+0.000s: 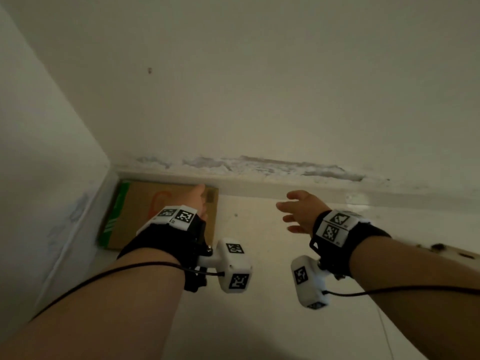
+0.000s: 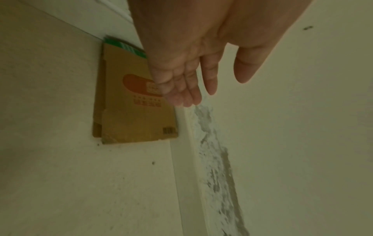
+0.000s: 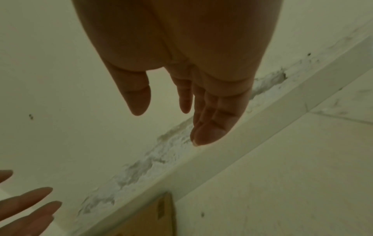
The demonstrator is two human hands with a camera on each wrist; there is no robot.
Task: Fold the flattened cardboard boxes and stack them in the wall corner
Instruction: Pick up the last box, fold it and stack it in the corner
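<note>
At about 9 o'clock in the head view, a flattened cardboard box (image 1: 145,216) lies flat on the pale floor (image 1: 259,320), tucked into the wall corner with its far edge along the baseboard (image 1: 285,187). A second piece with green print (image 1: 114,214) shows beneath it on the side wall's side. The left wrist view shows the box (image 2: 133,115) carrying a red oval logo and a small barcode near one corner. The left hand (image 1: 200,201) hangs above the box's 3 o'clock edge with fingers (image 2: 181,89) straight and loose, grasping nothing; whether the fingertips touch the cardboard cannot be told. Further toward 3 o'clock, the right hand (image 1: 298,211) hovers over bare floor just in front of the baseboard, apart from the box, its fingers (image 3: 210,121) released and spread, empty. Above the baseboard, the wall (image 1: 259,74) has a strip of flaking paint (image 1: 259,165). Both wrists wear black straps with white marker blocks (image 1: 335,226).
</note>
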